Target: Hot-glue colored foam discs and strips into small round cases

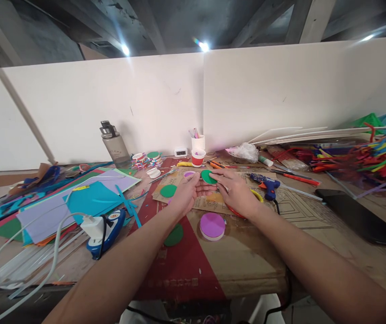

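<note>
The green disc (pixel 207 176) has a smooth, matt face.

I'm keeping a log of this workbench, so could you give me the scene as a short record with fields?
Right hand: fingers on a green disc
Left hand: close beside that disc; contact unclear
Nearer the wearer: purple disc
Tool: blue glue gun, to the right of the right hand
Left side: coloured sheets, white plug
Right side: flat black object
Back: bottle, red-and-white cup

Disc (pixel 208 177) between left hand (pixel 186 191) and right hand (pixel 235 188); paper sheets (pixel 90 200) left; glue gun (pixel 268 185) right.
</note>
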Demonstrator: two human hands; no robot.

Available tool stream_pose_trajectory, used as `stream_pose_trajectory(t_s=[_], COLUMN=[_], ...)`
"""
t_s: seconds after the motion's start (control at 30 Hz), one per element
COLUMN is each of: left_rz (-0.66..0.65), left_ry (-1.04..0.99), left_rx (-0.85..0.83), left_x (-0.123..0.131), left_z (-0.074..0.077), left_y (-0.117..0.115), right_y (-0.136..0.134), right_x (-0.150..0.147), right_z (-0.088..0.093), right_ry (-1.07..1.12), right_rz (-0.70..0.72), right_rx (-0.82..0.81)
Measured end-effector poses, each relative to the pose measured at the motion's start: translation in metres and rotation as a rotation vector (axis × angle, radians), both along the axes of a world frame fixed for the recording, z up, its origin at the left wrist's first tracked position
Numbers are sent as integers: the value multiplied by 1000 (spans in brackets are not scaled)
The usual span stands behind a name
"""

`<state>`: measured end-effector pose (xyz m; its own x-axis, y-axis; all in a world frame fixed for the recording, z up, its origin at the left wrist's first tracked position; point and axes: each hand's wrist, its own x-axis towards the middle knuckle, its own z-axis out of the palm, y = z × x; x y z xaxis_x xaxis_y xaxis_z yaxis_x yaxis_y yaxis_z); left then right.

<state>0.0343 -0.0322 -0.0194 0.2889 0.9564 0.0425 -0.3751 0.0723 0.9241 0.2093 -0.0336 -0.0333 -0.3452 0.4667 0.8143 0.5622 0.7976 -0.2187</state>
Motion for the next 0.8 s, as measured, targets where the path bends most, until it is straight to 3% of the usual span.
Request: stream_pose_trajectory(t_s=[0.27, 0.37, 0.47, 0.63, 0.8], left_rz=[-22, 78, 167, 146, 159], left_ry=[78, 143, 164, 192, 246], left_rx=[80, 82, 52, 106, 134], left_x=[-1, 0, 1, 1, 0], left_z=[-2, -3, -4, -4, -5], left_y=[1, 1, 3, 5, 6], right_y=[-8, -10, -8, -4, -7], right_x=[-1, -3, -4, -6, -8], right_z=[10, 11, 8, 5, 9], right_ry=[93, 132, 221, 469, 552], right_rz=[-24, -33, 23, 197, 205], right_rx=[-250, -433, -590, -804, -841])
